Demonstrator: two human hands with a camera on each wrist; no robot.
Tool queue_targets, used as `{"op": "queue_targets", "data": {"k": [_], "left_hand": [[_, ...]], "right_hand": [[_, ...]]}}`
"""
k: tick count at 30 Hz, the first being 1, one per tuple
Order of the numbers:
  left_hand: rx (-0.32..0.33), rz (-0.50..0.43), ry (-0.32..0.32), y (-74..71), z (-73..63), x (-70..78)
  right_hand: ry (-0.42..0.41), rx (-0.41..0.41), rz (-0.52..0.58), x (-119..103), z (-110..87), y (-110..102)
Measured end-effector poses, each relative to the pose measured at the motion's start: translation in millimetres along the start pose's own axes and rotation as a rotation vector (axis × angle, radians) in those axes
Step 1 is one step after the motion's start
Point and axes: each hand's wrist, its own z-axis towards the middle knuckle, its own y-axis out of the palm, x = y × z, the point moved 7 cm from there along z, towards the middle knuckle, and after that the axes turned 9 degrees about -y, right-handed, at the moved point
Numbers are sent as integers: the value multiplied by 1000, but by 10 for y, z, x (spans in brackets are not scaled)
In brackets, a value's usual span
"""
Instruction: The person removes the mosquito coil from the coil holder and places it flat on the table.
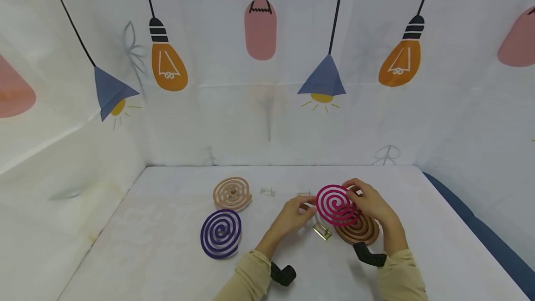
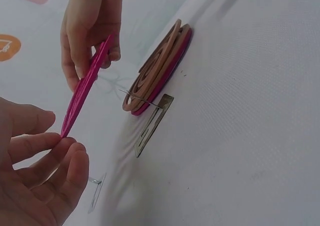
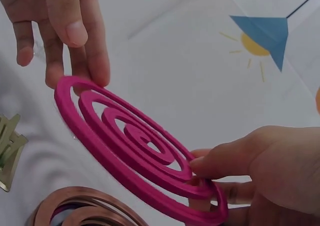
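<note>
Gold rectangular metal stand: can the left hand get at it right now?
Probably yes: the left hand is close by, and nothing lies on the gold stand. That hand seems to touch the magenta flat spiral coil, so it'd likely leave that first.

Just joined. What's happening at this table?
A person is holding up a pink spiral coil over the table. The right hand pinches one edge; fingertips of the left hand touch the opposite edge. Below it, a brown coil tops a small stack, with a gold metal stand beside it. A purple coil and a tan coil lie farther left, near a pale stand.
</note>
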Motion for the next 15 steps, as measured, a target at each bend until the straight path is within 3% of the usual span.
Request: {"op": "queue_targets", "data": {"k": [8,15], "left_hand": [[-51,-13,-20,78,0,-2],[-35,3,2,93,5,13]], "right_hand": [[-21,-19,11,96,-34,-31],[-42,-39,35,115,-22,-43]]}}
